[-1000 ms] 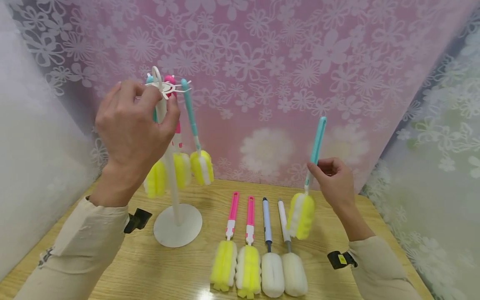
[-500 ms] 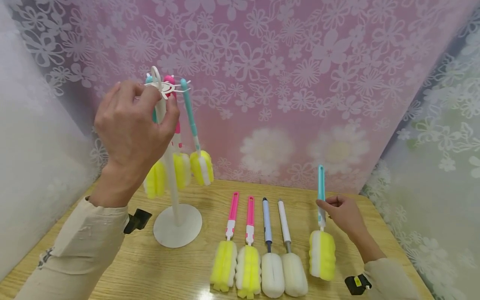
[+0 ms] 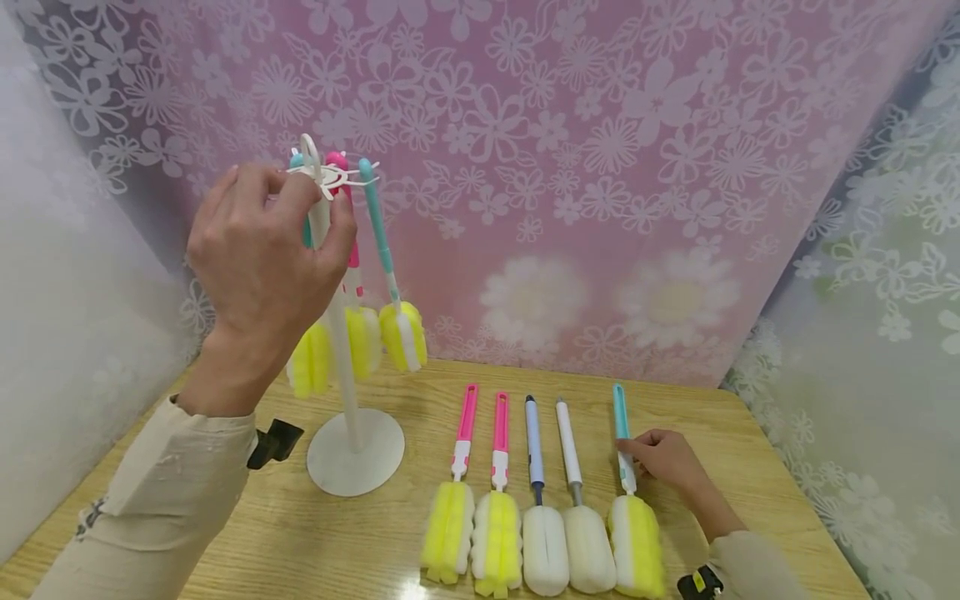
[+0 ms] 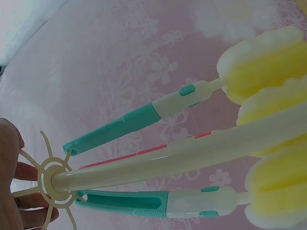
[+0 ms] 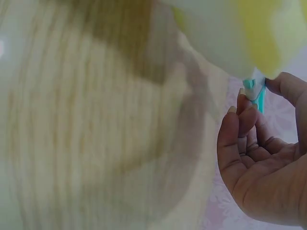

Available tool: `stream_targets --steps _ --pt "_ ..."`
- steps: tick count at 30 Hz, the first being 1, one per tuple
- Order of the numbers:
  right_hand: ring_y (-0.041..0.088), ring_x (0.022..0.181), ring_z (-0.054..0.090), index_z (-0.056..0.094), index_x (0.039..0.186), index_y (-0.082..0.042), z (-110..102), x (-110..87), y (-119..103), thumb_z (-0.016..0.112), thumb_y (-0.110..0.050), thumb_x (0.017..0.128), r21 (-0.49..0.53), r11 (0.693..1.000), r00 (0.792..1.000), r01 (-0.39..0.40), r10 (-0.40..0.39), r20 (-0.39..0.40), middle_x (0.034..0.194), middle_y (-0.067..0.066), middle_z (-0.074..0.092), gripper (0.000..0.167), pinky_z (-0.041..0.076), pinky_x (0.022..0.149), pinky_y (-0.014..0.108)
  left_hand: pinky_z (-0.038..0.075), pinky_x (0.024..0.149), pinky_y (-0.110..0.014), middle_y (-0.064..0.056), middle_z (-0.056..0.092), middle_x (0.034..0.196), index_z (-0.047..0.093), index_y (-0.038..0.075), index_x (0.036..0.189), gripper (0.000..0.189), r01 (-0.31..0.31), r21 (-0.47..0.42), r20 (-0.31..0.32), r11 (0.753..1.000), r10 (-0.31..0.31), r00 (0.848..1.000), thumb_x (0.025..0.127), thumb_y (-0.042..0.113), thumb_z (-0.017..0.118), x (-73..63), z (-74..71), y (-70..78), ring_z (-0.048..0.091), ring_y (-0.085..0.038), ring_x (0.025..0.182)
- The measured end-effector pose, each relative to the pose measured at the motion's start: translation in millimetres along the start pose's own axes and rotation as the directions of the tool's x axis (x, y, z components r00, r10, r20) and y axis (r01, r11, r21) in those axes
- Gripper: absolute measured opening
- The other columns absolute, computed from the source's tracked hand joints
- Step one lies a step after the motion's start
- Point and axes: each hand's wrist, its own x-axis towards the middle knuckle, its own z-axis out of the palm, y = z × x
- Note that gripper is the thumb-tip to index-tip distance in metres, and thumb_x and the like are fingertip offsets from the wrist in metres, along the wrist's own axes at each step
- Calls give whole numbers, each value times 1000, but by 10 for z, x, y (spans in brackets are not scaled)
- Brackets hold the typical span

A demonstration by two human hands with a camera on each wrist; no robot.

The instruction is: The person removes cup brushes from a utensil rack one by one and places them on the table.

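Teal-handled brush point(image 3: 627, 475) ends the row at lower right

From the head view, its lobed yellow-and-white sponge point(image 3: 635, 546) is just beside four other brushes point(image 3: 546, 550) on the wood-grain counter point(image 3: 255, 533); the right hand point(image 3: 667, 457) pinches the slim handle. Upper left, the left hand point(image 3: 262, 242) grips the white stand point(image 3: 342, 358), covering part of it. Left wrist: spoked ring point(image 4: 58, 191) lower left, hung brushes point(image 4: 117, 129) stretching right. Right wrist: I see blurred sponge, upper right.

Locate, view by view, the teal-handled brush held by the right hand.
Head: the brush is at lower right, ending the row, in the right hand.
Left wrist: not in it.
Right wrist: upper right, its sponge cut off by the frame.
Shared landmark: the pink flowered curtain.
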Motion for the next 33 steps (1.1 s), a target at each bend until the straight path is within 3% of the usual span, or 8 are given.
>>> stream_targets --steps 6,19,28,33 --pt "21 60 51 66 86 -1 97 26 33 67 -34 88 -30 999 1000 -27 28 8 66 8 58 33 45 57 33 44 66 -48 -15 55 81 64 2 80 42 -4 4 0 1000 4 1000 93 37 45 -8 -4 2 55 -34 78" --pt "18 59 52 66 77 -2 179 24 1 67 -30 86 -117 993 1000 -17 17 -2 68 5 59 29 45 55 31 45 70 -47 -15 55 79 63 2 78 41 -25 11 -3 1000 25 1000 93 35 44 -3 -5 13 55 -34 76" --pt "19 67 56 65 92 3 156 35 5 64 -38 89 -100 995 1000 -5 6 13 78 6 61 41 50 61 33 46 82 -47 -18 56 79 61 0 80 37 -53 33 13 998 53 999 93 30 44 25 -8 19 57 -36 75" --pt "20 73 61 63 102 8 101 0 18 60 -39 92 -87 996 1000 11 -11 4 83 7 65 48 52 65 35 45 86 -48 -20 59 82 68 2 92 34 -23 8 43 1000 23 999 92 28 45 17 -25 15 57 -36 80"
